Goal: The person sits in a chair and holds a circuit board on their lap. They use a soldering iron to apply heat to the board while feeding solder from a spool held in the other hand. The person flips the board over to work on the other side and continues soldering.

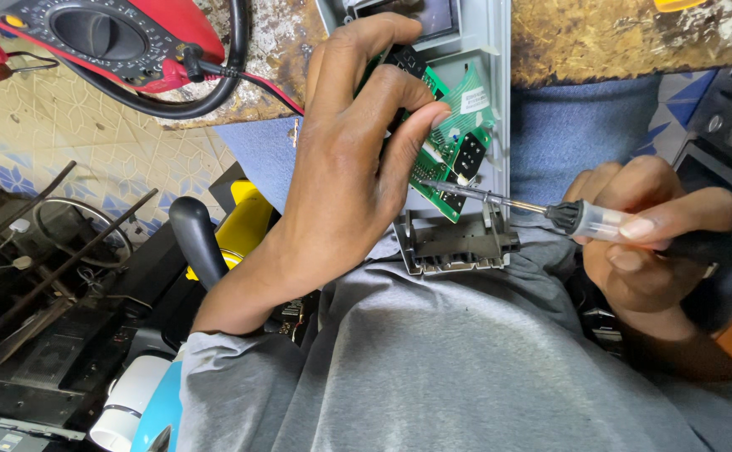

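My left hand [349, 159] grips a green circuit board [454, 146] and tilts it up off a grey plastic housing [479, 92] that rests against my lap. Fingers cover the board's upper left part. My right hand [646, 230] holds a screwdriver [584, 219] with a clear handle and black collar. Its thin metal shaft runs left, and the tip touches the lower edge of the board. A black latch part [458, 243] sits at the housing's lower end.
A red and black multimeter [106, 38] with black leads lies on the worn wooden bench [600, 38] at top left. A yellow tool with a black handle [215, 234] and a dark cluttered shelf [39, 276] sit at left. A grey panel [722, 125] is at right.
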